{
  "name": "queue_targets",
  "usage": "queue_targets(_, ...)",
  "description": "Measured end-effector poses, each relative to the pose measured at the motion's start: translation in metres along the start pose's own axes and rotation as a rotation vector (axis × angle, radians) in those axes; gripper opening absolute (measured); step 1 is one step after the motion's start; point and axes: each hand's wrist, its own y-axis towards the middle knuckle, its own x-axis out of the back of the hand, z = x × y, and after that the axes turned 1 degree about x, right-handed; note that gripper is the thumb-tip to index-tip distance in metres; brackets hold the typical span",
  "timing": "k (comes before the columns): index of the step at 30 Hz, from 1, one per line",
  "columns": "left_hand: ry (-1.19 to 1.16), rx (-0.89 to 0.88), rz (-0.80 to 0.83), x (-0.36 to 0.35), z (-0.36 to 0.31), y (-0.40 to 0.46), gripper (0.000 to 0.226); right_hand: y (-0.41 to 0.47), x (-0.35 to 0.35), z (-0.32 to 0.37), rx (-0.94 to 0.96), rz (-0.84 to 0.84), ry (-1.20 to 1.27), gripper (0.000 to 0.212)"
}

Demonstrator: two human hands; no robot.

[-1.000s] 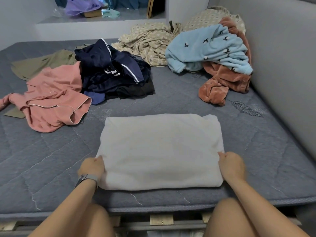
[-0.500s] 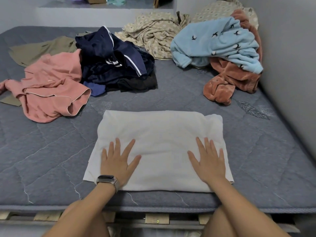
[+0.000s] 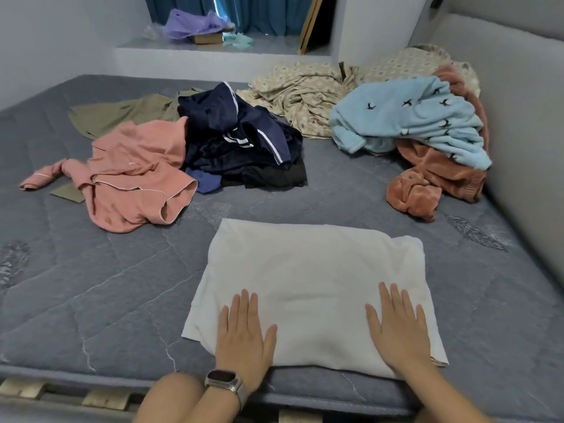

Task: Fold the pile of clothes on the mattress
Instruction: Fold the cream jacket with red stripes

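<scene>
A white garment [image 3: 308, 276] lies folded into a flat rectangle near the front edge of the grey-blue mattress [image 3: 91, 294]. My left hand [image 3: 244, 334], with a watch on its wrist, rests palm down on the garment's near left part, fingers spread. On the near right part my right hand [image 3: 396, 328] lies flat the same way. Neither hand grips the cloth. Unfolded clothes lie further back: a pink garment [image 3: 134, 175], a navy pile [image 3: 241, 145], an olive piece [image 3: 122, 114], a cream patterned cloth [image 3: 305, 93], a light blue fleece [image 3: 412, 117] and a rust fleece [image 3: 433, 178].
A padded grey wall [image 3: 525, 132] runs along the mattress's right side. A raised white ledge [image 3: 219, 53] at the back holds a purple cloth and a box. Wooden bed slats [image 3: 103, 398] show below the mattress's front edge. My knees are at the bottom of the view.
One second ago both hands gripped the white garment's near corners. They then let go and laid flat on it. Since then they slid back toward the near edge, and the camera tilted up.
</scene>
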Motion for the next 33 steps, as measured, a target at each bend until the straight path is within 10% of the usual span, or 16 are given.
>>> queue_targets(10,-0.105,0.048,0.000,0.007,-0.009,0.010,0.060,0.006,0.000,0.002,0.005,-0.007,-0.045,0.065)
queue_targets(16,-0.553,-0.056,-0.323,0.026,-0.004,0.017,0.021,0.049,0.052,0.023,0.199,-0.211,-0.004,0.047)
queue_targets(19,-0.634,0.021,0.050,0.040,-0.029,-0.006,0.046,0.091,0.081,0.061,0.395,-0.137,0.056,0.059)
queue_targets(23,-1.164,0.622,0.897,0.038,-0.063,-0.013,0.062,0.141,0.105,0.128,0.515,0.154,-0.058,0.089)
queue_targets(28,-1.704,1.031,0.831,0.032,-0.079,-0.007,0.118,0.162,0.086,0.163,0.429,0.380,-0.178,0.096)
queue_targets(33,-1.792,1.055,0.578,0.011,-0.099,-0.020,0.133,0.155,0.082,0.158,0.379,0.363,-0.193,0.077)
